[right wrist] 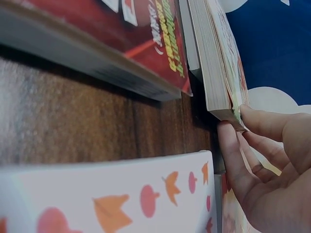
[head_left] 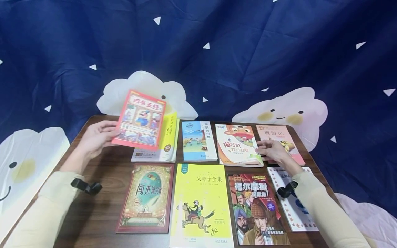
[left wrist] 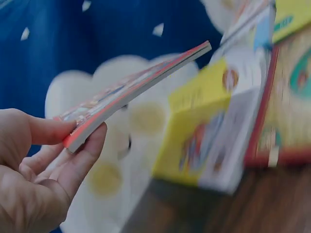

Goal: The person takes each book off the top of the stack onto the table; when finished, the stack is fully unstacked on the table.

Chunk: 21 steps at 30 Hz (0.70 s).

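Observation:
My left hand pinches a red-bordered book by its lower left corner, thumb on the cover and fingers beneath. In the left wrist view that book is tilted and raised above a yellow-and-white book. On the right, my right hand grips the right edge of a white book with a red cartoon animal. The right wrist view shows the thumb on this book's cover and the fingers under its corner. A pink book lies partly behind this hand.
In the back row lies a blue-and-white book. The front row has a brown-framed book, a yellow book, a detective book and a white leaf-bordered book partly under my right forearm. Behind the wooden table hangs a blue curtain.

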Each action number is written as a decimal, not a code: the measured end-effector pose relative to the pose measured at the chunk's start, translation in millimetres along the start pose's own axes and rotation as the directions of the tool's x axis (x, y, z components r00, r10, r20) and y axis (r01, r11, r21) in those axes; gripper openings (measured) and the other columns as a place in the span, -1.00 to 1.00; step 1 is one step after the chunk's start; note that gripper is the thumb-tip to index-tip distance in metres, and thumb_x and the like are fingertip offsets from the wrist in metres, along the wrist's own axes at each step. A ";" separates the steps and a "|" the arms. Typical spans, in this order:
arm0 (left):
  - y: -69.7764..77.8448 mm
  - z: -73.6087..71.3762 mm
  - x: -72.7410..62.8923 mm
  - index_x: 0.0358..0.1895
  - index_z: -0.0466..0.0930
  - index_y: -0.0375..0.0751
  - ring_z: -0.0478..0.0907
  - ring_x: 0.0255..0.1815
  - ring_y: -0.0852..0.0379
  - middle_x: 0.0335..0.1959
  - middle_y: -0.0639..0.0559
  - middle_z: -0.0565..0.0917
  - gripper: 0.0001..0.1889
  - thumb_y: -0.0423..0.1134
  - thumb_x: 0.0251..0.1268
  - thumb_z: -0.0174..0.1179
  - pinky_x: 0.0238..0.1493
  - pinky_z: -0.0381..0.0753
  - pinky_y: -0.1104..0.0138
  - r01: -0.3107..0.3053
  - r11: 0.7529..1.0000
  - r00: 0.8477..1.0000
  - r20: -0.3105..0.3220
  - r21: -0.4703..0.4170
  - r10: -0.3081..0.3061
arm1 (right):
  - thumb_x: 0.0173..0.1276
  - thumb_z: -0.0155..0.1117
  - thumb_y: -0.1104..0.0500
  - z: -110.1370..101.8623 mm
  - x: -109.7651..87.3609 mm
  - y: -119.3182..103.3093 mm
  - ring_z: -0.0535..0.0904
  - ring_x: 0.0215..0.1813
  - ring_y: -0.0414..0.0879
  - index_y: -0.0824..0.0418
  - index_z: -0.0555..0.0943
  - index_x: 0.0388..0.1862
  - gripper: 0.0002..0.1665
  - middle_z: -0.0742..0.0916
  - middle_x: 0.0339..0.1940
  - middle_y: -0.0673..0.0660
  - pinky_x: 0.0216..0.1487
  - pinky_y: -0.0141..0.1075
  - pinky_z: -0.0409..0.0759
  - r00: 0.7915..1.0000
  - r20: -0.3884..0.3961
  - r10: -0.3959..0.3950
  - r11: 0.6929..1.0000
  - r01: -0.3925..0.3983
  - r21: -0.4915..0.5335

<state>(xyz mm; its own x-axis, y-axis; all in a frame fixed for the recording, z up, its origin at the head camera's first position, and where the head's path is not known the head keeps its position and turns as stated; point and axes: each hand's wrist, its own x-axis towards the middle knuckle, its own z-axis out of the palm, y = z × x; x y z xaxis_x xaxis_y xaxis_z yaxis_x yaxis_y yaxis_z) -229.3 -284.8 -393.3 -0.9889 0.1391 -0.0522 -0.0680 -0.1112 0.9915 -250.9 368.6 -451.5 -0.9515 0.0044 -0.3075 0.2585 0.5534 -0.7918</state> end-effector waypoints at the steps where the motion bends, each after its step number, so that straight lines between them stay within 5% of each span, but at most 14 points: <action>1: -2.4 -10.8 -1.0 0.10 0.49 -0.14 0.80 -0.35 0.28 -0.27 0.21 0.83 -0.71 -0.48 0.46 0.28 -0.31 0.87 0.39 0.012 1.000 1.000 -0.016 0.009 -0.012 | 0.54 0.36 0.13 0.2 0.0 0.8 0.75 -0.18 -0.29 0.36 0.38 0.55 -0.28 0.65 0.33 0.44 -0.04 -0.31 0.88 1.000 0.000 -0.001 1.000 0.001 0.001; 10: -35.9 -83.4 -3.2 0.04 0.48 -0.05 0.79 -0.41 0.31 -0.36 0.31 0.81 -0.75 -0.38 0.48 0.30 -0.35 0.86 0.41 0.122 0.986 0.983 -0.149 0.111 -0.105 | 0.55 0.36 0.12 2.1 -0.4 1.1 0.75 -0.17 -0.29 0.35 0.39 0.55 -0.29 0.65 0.33 0.45 -0.04 -0.32 0.88 1.000 -0.007 0.003 1.000 -0.003 -0.002; 17: -54.0 -103.8 3.1 0.12 0.47 -0.09 0.77 -0.42 0.35 -0.42 0.37 0.78 -0.79 -0.29 0.56 0.23 -0.30 0.87 0.40 0.202 0.948 0.968 -0.200 0.245 -0.154 | 0.55 0.35 0.12 2.6 -2.3 -1.7 0.74 -0.16 -0.28 0.34 0.38 0.56 -0.29 0.64 0.34 0.45 -0.04 -0.33 0.87 1.000 -0.015 0.013 1.000 -0.013 -0.016; 21: -61.4 -111.6 10.0 0.38 0.36 -0.33 0.75 -0.36 0.41 -0.41 0.48 0.72 -0.57 -0.21 0.63 0.15 -0.24 0.88 0.40 0.221 0.902 0.965 -0.217 0.370 -0.147 | 0.55 0.37 0.10 2.4 -2.3 -2.3 0.74 -0.16 -0.28 0.34 0.40 0.55 -0.29 0.65 0.33 0.44 -0.06 -0.34 0.87 1.000 -0.020 0.011 1.000 -0.012 -0.017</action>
<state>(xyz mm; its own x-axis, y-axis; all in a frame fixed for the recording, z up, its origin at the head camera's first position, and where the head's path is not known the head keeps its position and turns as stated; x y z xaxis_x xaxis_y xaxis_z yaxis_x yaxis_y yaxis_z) -249.8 -386.4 -468.0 -0.9730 -0.0626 -0.2220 -0.2306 0.2944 0.9274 -248.9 365.3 -450.3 -0.9516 0.0272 -0.3060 0.2667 0.5675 -0.7790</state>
